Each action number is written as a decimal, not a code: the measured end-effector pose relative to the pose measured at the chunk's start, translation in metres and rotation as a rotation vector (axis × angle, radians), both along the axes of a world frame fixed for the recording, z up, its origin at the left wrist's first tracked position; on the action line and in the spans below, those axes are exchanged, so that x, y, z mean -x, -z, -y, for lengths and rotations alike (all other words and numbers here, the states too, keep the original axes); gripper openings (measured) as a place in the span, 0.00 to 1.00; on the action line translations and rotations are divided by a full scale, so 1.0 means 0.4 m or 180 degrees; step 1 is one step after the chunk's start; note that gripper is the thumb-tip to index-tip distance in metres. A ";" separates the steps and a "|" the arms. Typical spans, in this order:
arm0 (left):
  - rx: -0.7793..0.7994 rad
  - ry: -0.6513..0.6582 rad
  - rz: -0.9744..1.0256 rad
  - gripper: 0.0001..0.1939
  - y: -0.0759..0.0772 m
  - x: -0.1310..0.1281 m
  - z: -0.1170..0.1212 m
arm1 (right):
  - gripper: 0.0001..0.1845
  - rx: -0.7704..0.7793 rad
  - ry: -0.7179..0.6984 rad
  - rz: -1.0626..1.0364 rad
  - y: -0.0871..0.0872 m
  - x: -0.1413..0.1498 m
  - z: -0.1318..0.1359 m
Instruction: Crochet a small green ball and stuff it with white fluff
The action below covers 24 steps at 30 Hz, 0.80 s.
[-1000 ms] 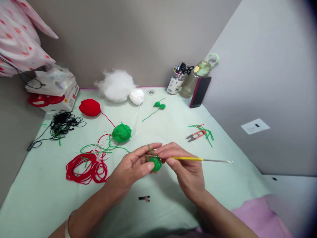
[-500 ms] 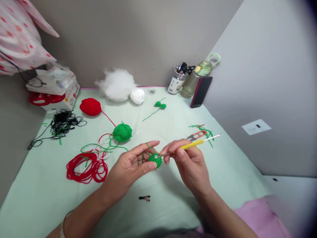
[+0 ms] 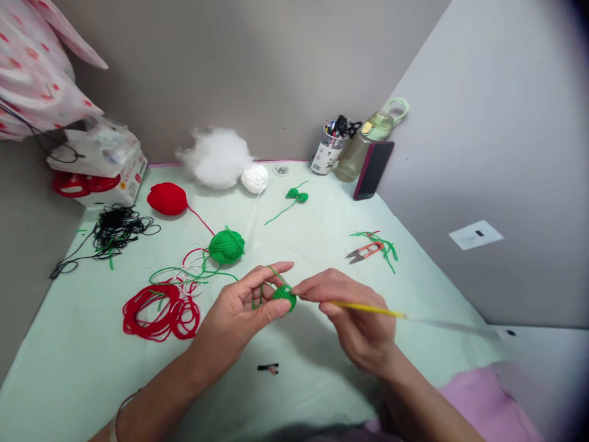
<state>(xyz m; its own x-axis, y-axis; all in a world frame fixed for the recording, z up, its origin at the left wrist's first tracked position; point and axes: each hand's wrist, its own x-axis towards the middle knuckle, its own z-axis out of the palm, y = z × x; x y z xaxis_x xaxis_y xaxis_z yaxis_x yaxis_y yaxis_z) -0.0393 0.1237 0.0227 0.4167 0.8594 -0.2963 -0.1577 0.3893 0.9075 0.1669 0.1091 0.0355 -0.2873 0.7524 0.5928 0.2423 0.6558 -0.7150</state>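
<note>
Pale green table [image 3: 92,350], grey walls [image 3: 294,73]; left hand [image 3: 234,310], grip narrow, pinches green crochet [image 3: 284,298]; right hand [image 3: 365,325], grip curled, holds hook [image 3: 389,312].

Over the desk [image 3: 221,393], I am holding the crochet piece [image 3: 284,299] in my left grip [image 3: 243,304], while my right grip [image 3: 361,322] is holding the hook [image 3: 377,310] to its right. Beyond my left grip a yarn ball [image 3: 226,247] is sitting, a yarn coil [image 3: 172,313] lying nearer me, leftward. Farther back, right, a bottle [image 3: 352,161] is standing between pen cup [image 3: 326,157] and phone [image 3: 373,172].
</note>
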 end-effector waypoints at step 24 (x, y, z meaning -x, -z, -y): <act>0.0734 -0.0062 0.0850 0.31 -0.007 -0.027 0.016 | 0.15 0.0053 0.0228 -0.0703 0.042 0.019 0.039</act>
